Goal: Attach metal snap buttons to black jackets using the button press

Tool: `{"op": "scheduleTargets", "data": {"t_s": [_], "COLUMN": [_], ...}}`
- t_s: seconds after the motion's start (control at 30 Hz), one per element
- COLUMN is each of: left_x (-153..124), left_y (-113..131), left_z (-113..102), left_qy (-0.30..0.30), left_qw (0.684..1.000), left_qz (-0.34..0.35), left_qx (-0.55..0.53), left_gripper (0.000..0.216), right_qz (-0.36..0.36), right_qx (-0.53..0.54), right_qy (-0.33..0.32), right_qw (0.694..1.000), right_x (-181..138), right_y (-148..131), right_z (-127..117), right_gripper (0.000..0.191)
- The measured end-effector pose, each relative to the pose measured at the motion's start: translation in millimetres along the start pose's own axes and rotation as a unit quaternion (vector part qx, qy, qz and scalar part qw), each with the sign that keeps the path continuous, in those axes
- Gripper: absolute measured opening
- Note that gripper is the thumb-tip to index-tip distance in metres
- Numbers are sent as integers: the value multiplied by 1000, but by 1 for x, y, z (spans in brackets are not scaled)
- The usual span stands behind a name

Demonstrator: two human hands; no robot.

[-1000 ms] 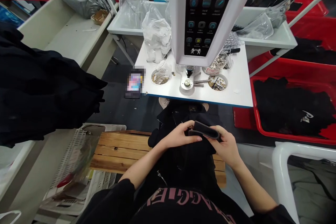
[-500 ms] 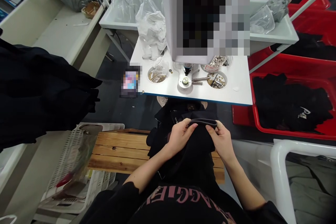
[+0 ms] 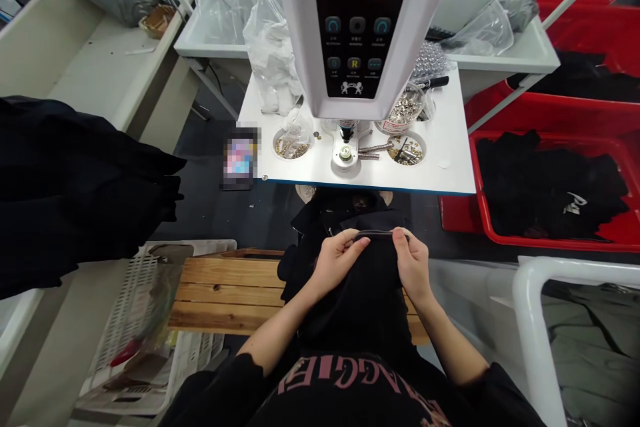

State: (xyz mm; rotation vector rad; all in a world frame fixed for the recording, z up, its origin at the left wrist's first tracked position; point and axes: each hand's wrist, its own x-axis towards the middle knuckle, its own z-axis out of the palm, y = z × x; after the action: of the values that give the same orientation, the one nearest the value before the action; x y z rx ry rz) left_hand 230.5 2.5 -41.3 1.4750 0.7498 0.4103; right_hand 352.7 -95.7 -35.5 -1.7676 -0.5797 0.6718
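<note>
A black garment (image 3: 367, 293) lies over my lap. My left hand (image 3: 336, 257) and my right hand (image 3: 411, 261) both pinch its folded upper edge, a hand's width apart, with fingers curled over the cloth. Just beyond them stands a white press machine (image 3: 360, 20) with a dark button panel. Its punch head (image 3: 345, 153) sits on a white worktable (image 3: 450, 173) between two round cups of small metal fittings (image 3: 287, 147).
A red bin (image 3: 545, 240) with black garments is at the right. A pile of black cloth (image 3: 75, 187) lies on the left table. A wooden bench (image 3: 225, 290) and a white plastic crate (image 3: 150, 320) are below left. Clear plastic bags (image 3: 273, 57) stand behind the machine.
Both hands turned the garment's folded edge upright and lifted it slightly toward the machine. The view tilted down, so the machine shifted up in the frame.
</note>
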Motion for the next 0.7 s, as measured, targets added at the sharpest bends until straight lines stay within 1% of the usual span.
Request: {"op": "scheduleTargets", "data": {"t_s": [0.13, 0.2, 0.23, 0.33, 0.37, 0.4, 0.57, 0.7], "left_x": [1, 3, 3, 5, 5, 5, 4, 3], "left_y": [-1, -2, -2, -3, -3, -3, -1, -2], "left_z": [3, 1, -1, -8, -10, -11, -13, -13], "left_qy": [21, 20, 18, 1, -3, -8, -20, 10], "left_qw": [997, 993, 992, 993, 994, 995, 990, 996], "left_qz": [-36, -52, -57, -51, -46, -44, -67, -42], "left_qx": [-71, -101, -110, -104, -97, -92, -122, -81], "left_gripper": [31, 32, 33, 32, 32, 32, 37, 39], "right_qz": [13, 23, 27, 33, 31, 29, 16, 20], "right_qx": [52, 61, 63, 60, 54, 47, 32, 39], "right_qy": [20, 12, -11, -123, -148, -160, -143, -140], "right_qw": [998, 998, 998, 990, 987, 986, 989, 989], "right_x": [0, 2, 4, 7, 8, 7, 4, 4], "right_y": [1, -1, -2, -6, -8, -9, -11, -8], "right_z": [8, 8, 7, 4, 3, 2, 5, 7], "right_gripper": [40, 38, 36, 27, 26, 24, 23, 32]}}
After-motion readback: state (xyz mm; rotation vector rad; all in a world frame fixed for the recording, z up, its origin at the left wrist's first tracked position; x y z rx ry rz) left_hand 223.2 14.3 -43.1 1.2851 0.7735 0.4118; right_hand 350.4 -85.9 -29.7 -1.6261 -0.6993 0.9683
